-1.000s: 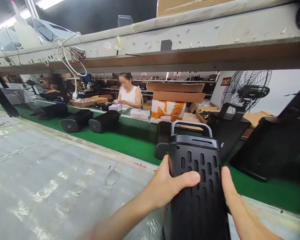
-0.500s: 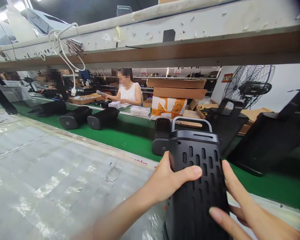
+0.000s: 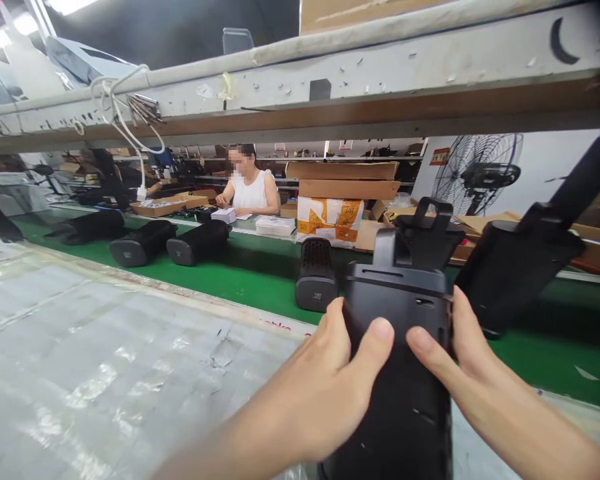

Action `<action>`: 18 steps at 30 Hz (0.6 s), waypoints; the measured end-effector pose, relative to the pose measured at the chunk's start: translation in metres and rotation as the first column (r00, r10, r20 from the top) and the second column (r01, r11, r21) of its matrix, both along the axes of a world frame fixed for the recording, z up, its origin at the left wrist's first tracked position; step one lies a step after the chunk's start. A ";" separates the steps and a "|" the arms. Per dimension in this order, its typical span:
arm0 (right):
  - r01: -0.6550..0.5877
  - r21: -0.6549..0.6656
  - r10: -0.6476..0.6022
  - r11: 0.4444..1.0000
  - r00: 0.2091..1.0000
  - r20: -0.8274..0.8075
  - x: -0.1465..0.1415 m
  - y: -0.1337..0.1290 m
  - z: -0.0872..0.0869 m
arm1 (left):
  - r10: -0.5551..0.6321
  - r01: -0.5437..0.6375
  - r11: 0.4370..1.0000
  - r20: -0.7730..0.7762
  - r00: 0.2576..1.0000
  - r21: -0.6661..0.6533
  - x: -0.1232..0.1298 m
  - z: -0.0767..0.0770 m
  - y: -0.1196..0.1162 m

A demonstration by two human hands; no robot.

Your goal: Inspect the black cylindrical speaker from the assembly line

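Blk unit [image 3: 405,427] turned, smooth side showing; orange/white box [image 3: 325,225] w/ Chinese txt [image 3: 349,211]

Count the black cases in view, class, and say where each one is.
7: a held case between the left hand and right hand; along the green surface, three left cases, a middle case, two right cases. Others may be hidden.

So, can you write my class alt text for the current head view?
A left hand and right hand grip a black device with a top handle. Beyond it, similar black devices rest on a green surface; across it is a person in white.
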State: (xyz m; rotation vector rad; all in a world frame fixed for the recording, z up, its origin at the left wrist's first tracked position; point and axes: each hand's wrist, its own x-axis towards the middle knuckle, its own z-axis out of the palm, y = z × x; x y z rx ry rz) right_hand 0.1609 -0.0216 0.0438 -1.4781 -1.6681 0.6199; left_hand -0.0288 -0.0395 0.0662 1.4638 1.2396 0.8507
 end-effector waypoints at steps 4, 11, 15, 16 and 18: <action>-0.049 -0.041 0.041 0.998 0.984 -0.171 -0.001 0.002 0.008 | -0.071 0.078 0.994 -0.092 0.993 0.073 -0.012 0.005 0.002; -0.063 -0.078 0.039 0.995 0.962 -0.271 0.000 0.012 0.010 | -0.208 0.200 0.978 0.167 0.964 0.064 -0.029 -0.019 0.060; -0.081 -0.071 0.058 0.994 0.957 -0.285 -0.002 0.011 0.015 | -0.300 0.305 0.949 0.514 0.804 0.077 -0.004 -0.059 0.068; -0.096 -0.053 0.077 0.994 0.954 -0.289 -0.002 0.009 0.016 | -0.335 0.352 0.932 0.558 0.759 0.080 0.003 -0.067 0.065; -0.125 -0.013 0.116 0.992 0.950 -0.291 -0.003 0.005 0.016 | -0.367 0.385 0.917 0.609 0.703 0.108 0.013 -0.073 0.057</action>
